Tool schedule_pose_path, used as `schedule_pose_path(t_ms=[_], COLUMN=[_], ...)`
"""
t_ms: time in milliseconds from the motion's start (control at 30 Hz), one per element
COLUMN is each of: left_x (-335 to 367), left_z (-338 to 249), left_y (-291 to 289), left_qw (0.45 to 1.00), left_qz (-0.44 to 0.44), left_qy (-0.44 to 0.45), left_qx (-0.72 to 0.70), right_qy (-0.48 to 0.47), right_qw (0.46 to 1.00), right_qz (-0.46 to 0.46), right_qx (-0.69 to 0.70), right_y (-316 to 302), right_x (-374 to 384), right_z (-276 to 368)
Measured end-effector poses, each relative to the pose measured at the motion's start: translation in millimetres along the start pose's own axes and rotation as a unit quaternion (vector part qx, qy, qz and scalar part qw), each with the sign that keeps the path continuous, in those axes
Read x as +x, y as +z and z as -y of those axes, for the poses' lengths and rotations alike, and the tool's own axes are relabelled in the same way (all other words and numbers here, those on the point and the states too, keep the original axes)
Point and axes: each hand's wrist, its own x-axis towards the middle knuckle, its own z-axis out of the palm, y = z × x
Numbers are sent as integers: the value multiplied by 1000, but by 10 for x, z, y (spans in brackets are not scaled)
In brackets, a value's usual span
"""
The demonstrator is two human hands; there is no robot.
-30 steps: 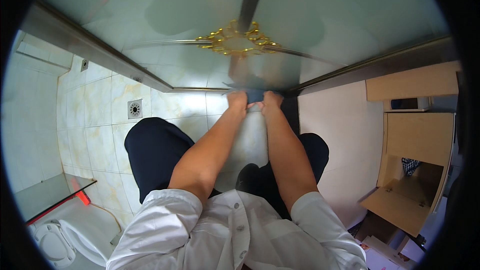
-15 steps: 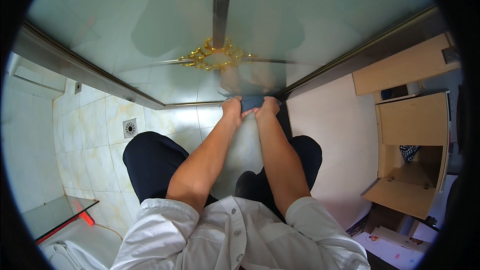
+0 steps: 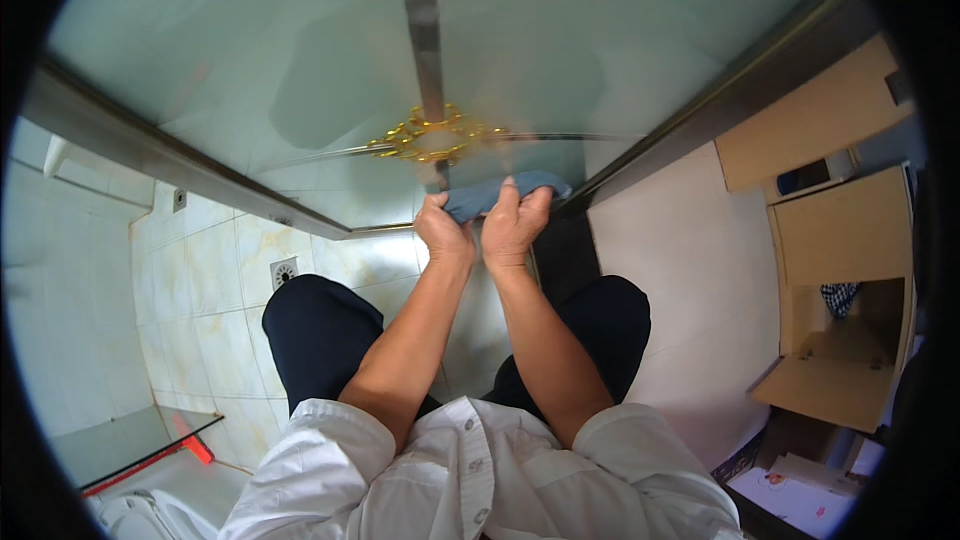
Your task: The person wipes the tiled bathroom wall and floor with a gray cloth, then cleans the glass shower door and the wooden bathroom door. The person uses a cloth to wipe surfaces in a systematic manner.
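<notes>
A blue-grey cloth (image 3: 477, 201) is stretched between my two hands, close to the lower part of a framed glass door (image 3: 530, 50). My left hand (image 3: 443, 232) grips its left end, with the thumb on top. Further right, my right hand (image 3: 514, 227) is closed on the cloth too, its thumb raised over the fabric. The far side of the cloth seems to lie near the glass, but whether it touches cannot be made out. Above my hands, a golden ornament (image 3: 400, 135) decorates the door where dark metal strips (image 3: 424, 50) cross.
Marbled floor tiles (image 3: 205, 250) with a square drain (image 3: 285, 272) lie to the left. A glass shelf (image 3: 130, 445) and a white toilet (image 3: 165, 500) are at lower left. On the right stands an open wooden cabinet (image 3: 840, 230) beside pale flooring (image 3: 680, 310). A dark threshold (image 3: 570, 260) runs between the floors.
Both hands have come up and back from the door's bottom edge, thumbs now on top. The cloth is lifted and spread wider between them. The whole view has shifted slightly.
</notes>
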Motion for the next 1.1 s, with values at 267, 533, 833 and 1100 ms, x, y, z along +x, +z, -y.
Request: schedule_pose_path(t_ms=[267, 533, 833, 1100], left_x=[-607, -1087, -974, -857], left_z=[108, -173, -37, -449], left_y=[403, 896, 994, 733], left_qw=[976, 933, 944, 984], left_qz=[174, 356, 258, 172], left_qy=[-18, -32, 102, 48], left_qx=[133, 46, 180, 30], right_qy=[-76, -186, -171, -232], right_qw=[987, 971, 977, 970], right_qz=[-136, -124, -120, -40], right_qx=[44, 81, 50, -56], right_y=[-436, -431, -439, -177], right_x=[634, 710, 711, 369], right_z=[158, 947, 892, 870])
